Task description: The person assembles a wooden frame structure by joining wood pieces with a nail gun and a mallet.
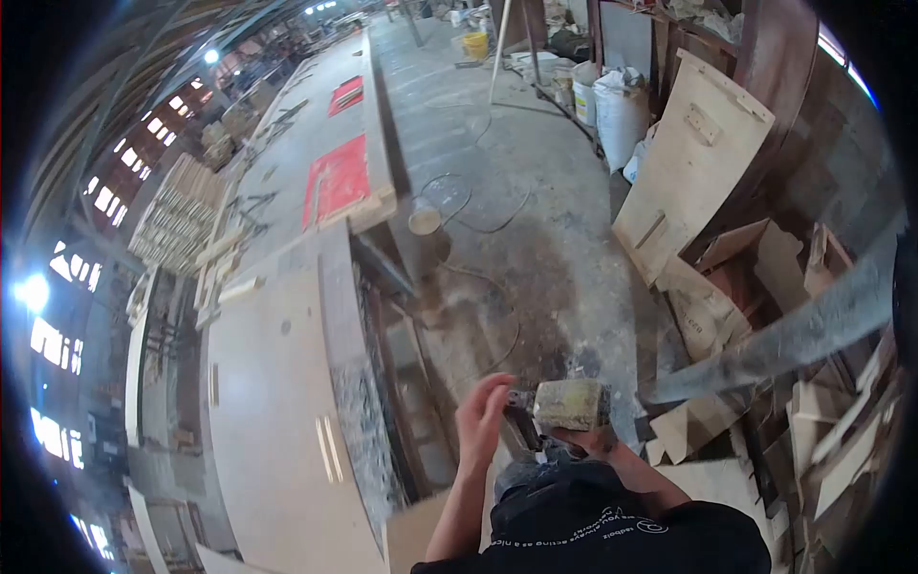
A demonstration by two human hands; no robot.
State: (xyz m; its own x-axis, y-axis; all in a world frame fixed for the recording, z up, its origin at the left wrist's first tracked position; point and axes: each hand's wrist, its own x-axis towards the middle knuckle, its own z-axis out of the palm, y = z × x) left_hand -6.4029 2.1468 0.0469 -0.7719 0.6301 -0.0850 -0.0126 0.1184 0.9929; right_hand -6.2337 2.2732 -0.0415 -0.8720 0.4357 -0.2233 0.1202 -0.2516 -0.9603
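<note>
A worn, yellowish block-like object with a dark end is held in front of my body, low in the head view. My right hand is under its lower right side, with the fingers wrapped against it. To the left of the block is my left hand, raised, its fingers bent near a small dark part at the block's left end. Whether those fingers touch that part is unclear.
A long workbench runs along the left, with red sheets farther up. A round container and a cable lie on the floor. At right are a leaning board, a metal pipe, white sacks and scrap pieces.
</note>
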